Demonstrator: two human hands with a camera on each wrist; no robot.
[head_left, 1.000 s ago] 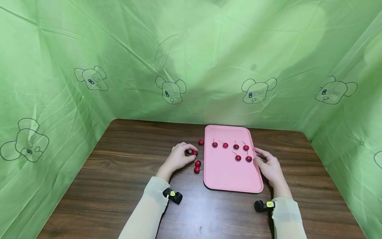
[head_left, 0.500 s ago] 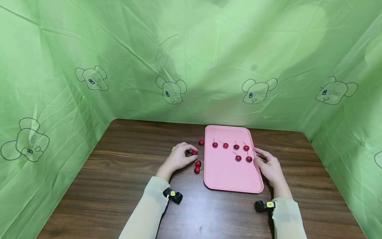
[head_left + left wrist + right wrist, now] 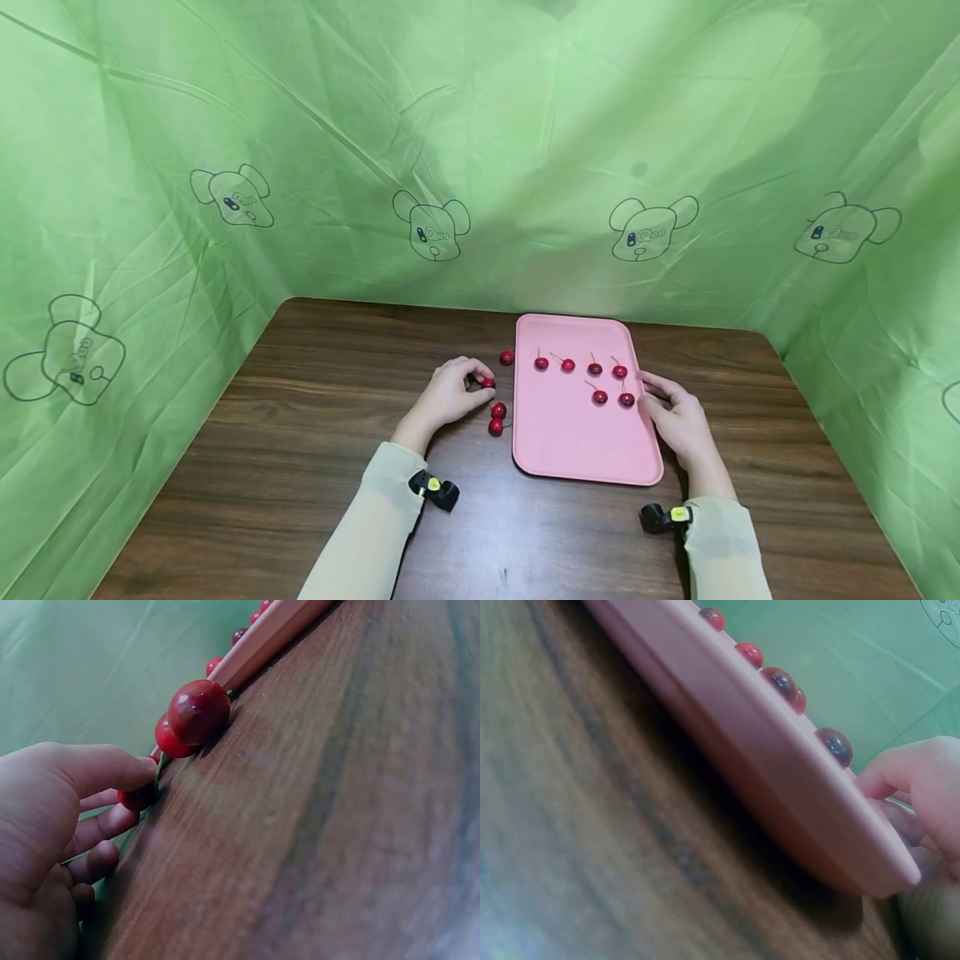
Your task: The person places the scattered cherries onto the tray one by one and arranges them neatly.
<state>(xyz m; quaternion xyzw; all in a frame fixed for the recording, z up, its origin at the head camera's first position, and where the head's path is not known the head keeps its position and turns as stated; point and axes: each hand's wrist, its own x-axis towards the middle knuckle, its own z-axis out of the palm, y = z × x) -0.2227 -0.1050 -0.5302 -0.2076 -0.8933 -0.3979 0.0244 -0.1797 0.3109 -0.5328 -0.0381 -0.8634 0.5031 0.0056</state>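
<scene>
My left hand (image 3: pixel 450 393) pinches a red cherry (image 3: pixel 488 383) between thumb and fingertips, down at the wooden table beside the pink tray (image 3: pixel 570 450). The left wrist view shows this cherry (image 3: pixel 135 799) partly covered by the thumb. Nearer me, two touching cherries, an upper cherry (image 3: pixel 498 410) and a lower cherry (image 3: pixel 496 427), lie on the wood. Another cherry (image 3: pixel 507 357) sits farther back, close to the tray's left edge. My right hand (image 3: pixel 678 417) holds the tray's right rim, thumb at the edge. Several stemmed cherries, such as one cherry (image 3: pixel 599 397), lie on the tray's farther half.
The dark wooden table (image 3: pixel 300 467) extends around the tray on all sides. Green fabric (image 3: pixel 525 150) with printed mouse-like heads hangs behind and at both sides. A black wrist camera (image 3: pixel 435 490) is strapped at the left cuff, another black camera (image 3: pixel 663 517) at the right.
</scene>
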